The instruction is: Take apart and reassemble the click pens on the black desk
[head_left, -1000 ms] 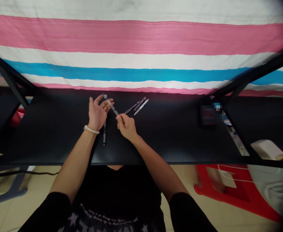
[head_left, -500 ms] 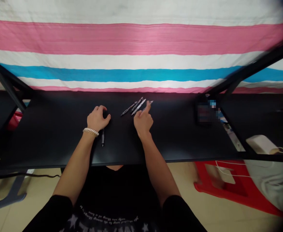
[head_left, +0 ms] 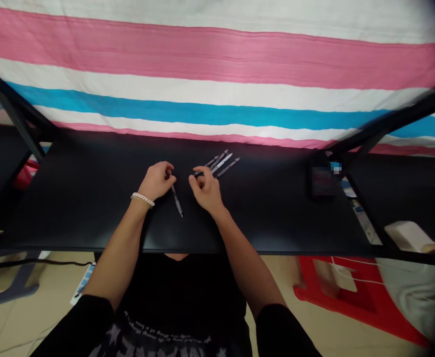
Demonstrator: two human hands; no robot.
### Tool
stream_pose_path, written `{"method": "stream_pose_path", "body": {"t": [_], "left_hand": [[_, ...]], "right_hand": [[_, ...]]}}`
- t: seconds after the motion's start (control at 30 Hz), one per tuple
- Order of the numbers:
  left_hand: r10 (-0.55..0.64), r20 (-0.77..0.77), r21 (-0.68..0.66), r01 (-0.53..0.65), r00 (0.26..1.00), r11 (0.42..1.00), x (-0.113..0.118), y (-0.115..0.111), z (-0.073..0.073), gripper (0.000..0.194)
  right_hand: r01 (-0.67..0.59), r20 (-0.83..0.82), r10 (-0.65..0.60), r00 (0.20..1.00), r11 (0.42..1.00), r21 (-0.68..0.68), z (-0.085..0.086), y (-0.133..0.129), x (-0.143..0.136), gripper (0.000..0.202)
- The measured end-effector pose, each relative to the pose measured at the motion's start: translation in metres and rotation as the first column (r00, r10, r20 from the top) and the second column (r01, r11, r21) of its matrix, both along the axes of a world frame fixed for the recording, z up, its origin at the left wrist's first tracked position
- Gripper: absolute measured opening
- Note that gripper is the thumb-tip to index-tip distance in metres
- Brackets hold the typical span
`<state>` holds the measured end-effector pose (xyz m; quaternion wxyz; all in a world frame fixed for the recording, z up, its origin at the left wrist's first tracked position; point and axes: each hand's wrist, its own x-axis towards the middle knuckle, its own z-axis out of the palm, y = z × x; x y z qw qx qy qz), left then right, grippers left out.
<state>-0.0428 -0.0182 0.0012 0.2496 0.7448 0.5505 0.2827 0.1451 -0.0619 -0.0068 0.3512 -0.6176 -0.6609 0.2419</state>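
My left hand [head_left: 159, 180], with a white braided band at its wrist, pinches the upper end of a pen [head_left: 177, 201]. That pen slants down to the right, its lower end toward the desk's front edge. Bent and parted are the thumb and fingers of my right hand [head_left: 207, 191], with no object visible between them. Just beyond it, several pens lie side by side on the black desk [head_left: 269, 208]. Among them are a white pen [head_left: 221, 163] and a dark pen [head_left: 228, 167] at the right. My right fingers partly cover the leftmost ones.
A striped cloth [head_left: 210, 59] hangs behind the desk. Black metal bars [head_left: 17, 119] rise at both sides. Toward the right end sits a dark, blurred-out object [head_left: 322, 181]. A white adapter-like box [head_left: 408, 235] lies further right, and a red stool [head_left: 351, 297] stands below.
The pen in my left hand has swung from pointing straight toward me to slanting right. My right hand has drawn back left from the pens, its pointing finger now curled. The camera view has tilted slightly.
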Motion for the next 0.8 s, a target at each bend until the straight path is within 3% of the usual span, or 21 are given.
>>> {"method": "stream_pose_path", "body": {"t": [0.07, 0.13, 0.23, 0.33, 0.43, 0.5, 0.67, 0.8], "left_hand": [[0.091, 0.159, -0.016, -0.09, 0.983, 0.996, 0.001, 0.002, 0.0, 0.021], [0.194, 0.332, -0.017, -0.2, 0.923, 0.98, 0.002, 0.003, 0.0, 0.018], [0.268, 0.599, -0.024, -0.318, 0.754, 0.948, 0.003, 0.006, 0.002, 0.016], [0.236, 0.797, -0.115, -0.243, 0.557, 0.963, 0.006, 0.005, 0.006, 0.024], [0.178, 0.875, -0.201, 0.004, 0.451, 0.98, 0.012, 0.0, 0.009, 0.035], [0.165, 0.889, -0.221, 0.083, 0.428, 0.972, 0.017, -0.003, 0.009, 0.038], [0.235, 0.904, -0.225, -0.07, 0.356, 0.972, 0.022, -0.001, 0.005, 0.033], [0.286, 0.907, -0.239, -0.183, 0.309, 0.954, 0.022, 0.003, 0.001, 0.033]], "right_hand": [[-0.145, -0.034, 0.144, 0.989, 0.989, -0.008, -0.003, -0.003, -0.007, 0.029], [-0.212, -0.056, 0.212, 0.976, 0.977, -0.005, -0.006, -0.005, -0.01, 0.026], [-0.318, -0.309, 0.292, 0.905, 0.947, -0.037, -0.009, -0.004, -0.012, 0.028], [-0.379, -0.585, 0.272, 0.764, 0.923, -0.067, -0.01, -0.003, -0.015, 0.037], [-0.372, -0.676, 0.237, 0.698, 0.926, -0.06, -0.011, -0.002, -0.02, 0.043], [-0.378, -0.696, 0.229, 0.681, 0.923, -0.067, -0.011, -0.002, -0.022, 0.044], [-0.331, -0.757, 0.149, 0.636, 0.939, -0.093, -0.012, 0.0, -0.022, 0.048], [-0.329, -0.746, 0.163, 0.645, 0.941, -0.079, -0.012, 0.001, -0.022, 0.048]]}}
